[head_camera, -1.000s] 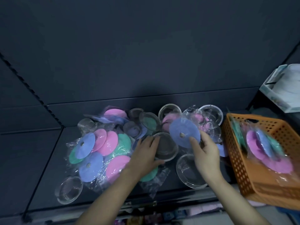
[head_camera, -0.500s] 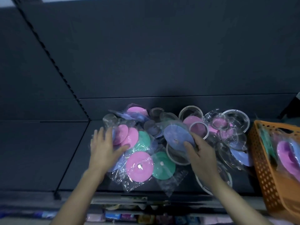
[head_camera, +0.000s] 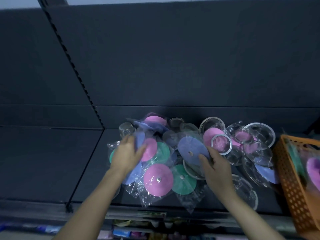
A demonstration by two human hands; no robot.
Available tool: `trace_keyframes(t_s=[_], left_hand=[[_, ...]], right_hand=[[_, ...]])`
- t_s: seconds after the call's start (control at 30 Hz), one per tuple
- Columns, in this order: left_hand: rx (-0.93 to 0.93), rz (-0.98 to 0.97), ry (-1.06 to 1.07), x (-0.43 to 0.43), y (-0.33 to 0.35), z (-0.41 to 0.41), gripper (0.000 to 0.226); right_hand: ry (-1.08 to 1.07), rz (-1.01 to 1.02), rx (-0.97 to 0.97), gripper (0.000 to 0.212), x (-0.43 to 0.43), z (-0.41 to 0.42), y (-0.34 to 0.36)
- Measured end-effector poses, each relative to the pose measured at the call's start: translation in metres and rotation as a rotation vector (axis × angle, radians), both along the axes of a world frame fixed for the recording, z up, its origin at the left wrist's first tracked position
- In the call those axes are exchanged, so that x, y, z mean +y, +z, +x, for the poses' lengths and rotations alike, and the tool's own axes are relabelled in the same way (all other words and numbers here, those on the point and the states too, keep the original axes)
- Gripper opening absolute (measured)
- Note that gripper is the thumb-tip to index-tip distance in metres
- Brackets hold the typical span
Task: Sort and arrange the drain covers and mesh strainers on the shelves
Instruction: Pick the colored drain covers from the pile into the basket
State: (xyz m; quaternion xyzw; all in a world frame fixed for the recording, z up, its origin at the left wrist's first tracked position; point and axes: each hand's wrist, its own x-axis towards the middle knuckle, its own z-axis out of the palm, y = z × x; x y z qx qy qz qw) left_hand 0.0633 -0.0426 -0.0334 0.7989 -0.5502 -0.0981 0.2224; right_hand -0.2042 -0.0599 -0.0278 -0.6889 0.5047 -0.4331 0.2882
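The round drain covers (head_camera: 158, 179) are showing a smooth, matt, rubber-like face inside crinkled, glossy clear plastic bags (head_camera: 138, 189), the mesh strainers (head_camera: 221, 144) are showing fine metal mesh within shiny rims, the shelf (head_camera: 52, 161) is appearing matt and dark, and the basket (head_camera: 290, 179) at right is appearing as perforated orange plastic.

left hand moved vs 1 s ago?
Yes. The left hand went left, from mid-pile toward the slotted upright.

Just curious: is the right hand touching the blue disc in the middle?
Touching: head view shows the right hand pinching the blue disc at its edge.
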Motion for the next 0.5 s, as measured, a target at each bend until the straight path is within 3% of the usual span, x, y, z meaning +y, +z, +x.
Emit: trace_keyframes(t_s=[0.1,0.2,0.3,0.5], left_hand=[[0.081,0.276,0.024,-0.014,-0.006,-0.021,0.103],[0.070,0.340,0.050,-0.024,-0.009,-0.022,0.119],[0.023,0.318,0.003,-0.029,-0.009,-0.011,0.111],[0.070,-0.020,0.018,-0.017,-0.009,0.018,0.071]], right_hand=[[-0.028,-0.012,0.017,0.016,0.001,0.002,-0.001],[-0.052,-0.003,0.016,0.016,0.002,0.002,-0.001],[-0.074,-0.003,0.025,0.017,0.001,0.001,-0.003],[-0.084,-0.010,0.005,0.017,0.002,0.004,-0.002]])
